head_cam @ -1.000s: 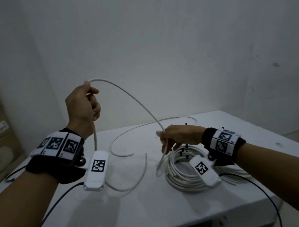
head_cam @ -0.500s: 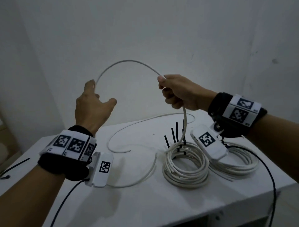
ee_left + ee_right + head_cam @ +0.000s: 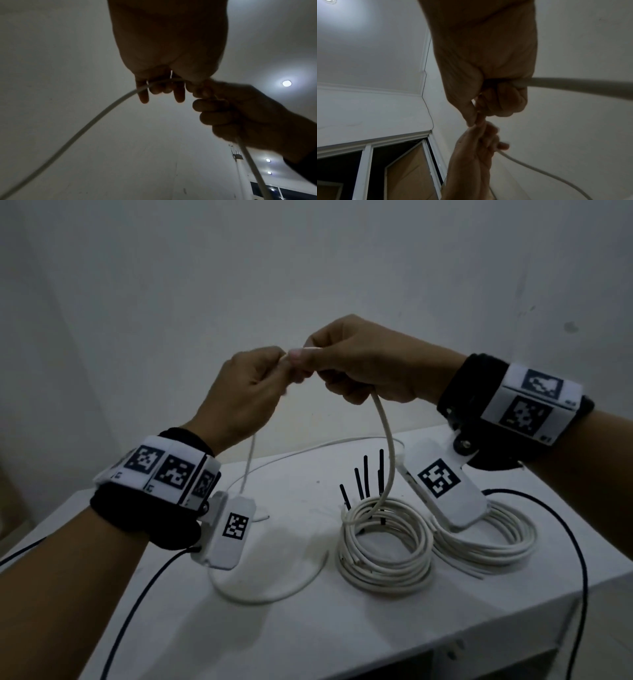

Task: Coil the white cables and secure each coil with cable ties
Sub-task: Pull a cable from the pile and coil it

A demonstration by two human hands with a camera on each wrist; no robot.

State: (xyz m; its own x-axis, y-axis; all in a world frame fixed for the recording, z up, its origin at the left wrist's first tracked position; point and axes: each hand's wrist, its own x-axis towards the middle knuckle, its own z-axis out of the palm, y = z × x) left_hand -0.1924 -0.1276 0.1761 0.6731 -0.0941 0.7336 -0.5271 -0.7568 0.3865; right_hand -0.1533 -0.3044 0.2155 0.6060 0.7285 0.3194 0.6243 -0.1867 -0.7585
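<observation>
Both hands meet in the air above the white table [image 3: 308,628]. My right hand [image 3: 356,364] grips a loose white cable [image 3: 385,433], which hangs from its fist toward the table. My left hand [image 3: 250,385] pinches the same cable, and a thinner stretch [image 3: 249,463] drops below it. In the left wrist view the cable [image 3: 106,108] runs out between my left fingers [image 3: 161,88] toward the right hand [image 3: 240,112]. In the right wrist view the cable [image 3: 573,85] leaves my right fist [image 3: 496,94]. Two white coils [image 3: 383,549] [image 3: 493,535] lie on the table.
Several black cable ties [image 3: 364,477] stand up at the back of the nearer coil. More loose cable [image 3: 274,590] curves across the table under my left wrist. A plain wall [image 3: 308,268] stands close behind. Black wrist-camera leads [image 3: 579,559] hang at both sides.
My right hand carried the cable left and slightly down until it met my left hand. The arch of cable between them closed up, and my left hand closed on it.
</observation>
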